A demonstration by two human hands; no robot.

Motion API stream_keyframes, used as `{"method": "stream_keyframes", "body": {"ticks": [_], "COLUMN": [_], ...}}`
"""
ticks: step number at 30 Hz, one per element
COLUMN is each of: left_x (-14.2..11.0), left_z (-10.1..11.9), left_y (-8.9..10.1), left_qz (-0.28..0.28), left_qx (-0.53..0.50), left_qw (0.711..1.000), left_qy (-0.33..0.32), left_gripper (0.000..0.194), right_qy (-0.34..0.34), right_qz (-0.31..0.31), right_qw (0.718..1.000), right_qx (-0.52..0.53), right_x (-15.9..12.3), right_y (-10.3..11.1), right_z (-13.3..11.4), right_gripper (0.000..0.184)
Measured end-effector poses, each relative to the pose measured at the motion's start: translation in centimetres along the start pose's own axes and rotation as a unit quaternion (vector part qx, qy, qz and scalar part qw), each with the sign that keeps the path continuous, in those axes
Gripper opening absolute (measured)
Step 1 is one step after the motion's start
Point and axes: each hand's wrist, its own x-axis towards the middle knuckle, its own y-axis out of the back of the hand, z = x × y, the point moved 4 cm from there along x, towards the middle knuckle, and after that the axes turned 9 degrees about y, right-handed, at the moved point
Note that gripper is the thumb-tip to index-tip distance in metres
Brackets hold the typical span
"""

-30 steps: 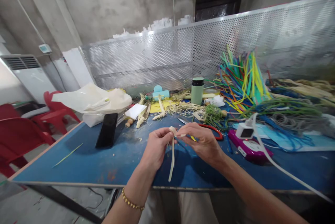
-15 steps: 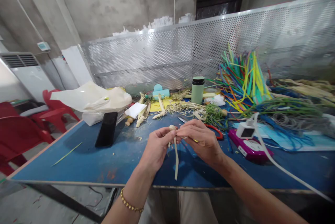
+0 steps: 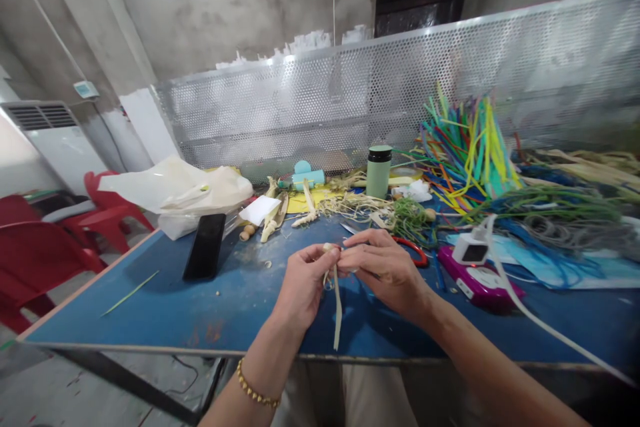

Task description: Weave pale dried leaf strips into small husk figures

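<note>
Over the front of the blue table (image 3: 165,310), my left hand (image 3: 303,287) is closed in a pinch on a pale, flat strip of plant fibre (image 3: 337,314). One end hangs down below the thumb, and a small pale knob-like part shows above the fingertips. My right hand (image 3: 393,270) meets the left from the side, its fingers bent and pressed together at the strip's upper part; what exactly lies in its fingertips is hidden. Behind the right hand lie scissors with red handles (image 3: 416,251), partly covered.
A black phone (image 3: 204,247) and a white plastic bag (image 3: 195,187) lie at left. Dried husk pieces (image 3: 307,210) and a green tumbler (image 3: 379,174) stand behind my hands. To the right are a magenta device (image 3: 483,280) with a white cable and bundled coloured strips (image 3: 470,154).
My right fingers have shifted slightly, with the index finger now more raised and bent. The left hand keeps its pinch, and the hanging strip sits almost as before.
</note>
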Motion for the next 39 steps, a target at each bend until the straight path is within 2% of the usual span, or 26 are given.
{"method": "stream_keyframes", "body": {"ticks": [4, 8, 14, 20, 26, 34, 39], "left_x": [0.0, 0.0, 0.0, 0.1, -0.1, 0.0, -0.2], "left_z": [0.0, 0.1, 0.1, -0.1, 0.5, 0.5, 0.3], "left_y": [-0.1, 0.2, 0.4, 0.4, 0.7, 0.8, 0.2], "left_qz": [0.006, 0.021, 0.026, 0.02, 0.071, 0.098, 0.089], "left_qx": [-0.002, 0.001, 0.012, 0.035, 0.057, -0.013, -0.037], "left_qw": [1.0, 1.0, 0.999, 0.999, 0.993, 0.993, 0.994], "left_qy": [0.005, -0.018, -0.025, -0.024, -0.082, -0.065, -0.048], "left_gripper": [0.034, 0.033, 0.034, 0.03, 0.027, 0.05, 0.052], "right_qy": [0.0, -0.005, -0.012, -0.072, -0.052, 0.044, 0.051], "right_qz": [-0.015, -0.03, -0.02, -0.002, 0.025, -0.081, -0.076], "right_qw": [1.0, 1.0, 0.999, 0.996, 0.997, 0.973, 0.965], "right_qx": [-0.002, -0.005, 0.029, 0.049, -0.049, -0.211, -0.245], "right_x": [0.0, -0.1, 0.0, -0.6, -0.6, -0.8, -0.7], "right_y": [0.1, 0.2, 0.4, 0.4, 1.3, -0.4, -0.8], "right_z": [-0.1, -0.5, -0.8, -0.5, -2.0, -4.4, -4.5], "right_gripper": [0.023, 0.028, 0.033, 0.041, 0.034, 0.027, 0.026]}}
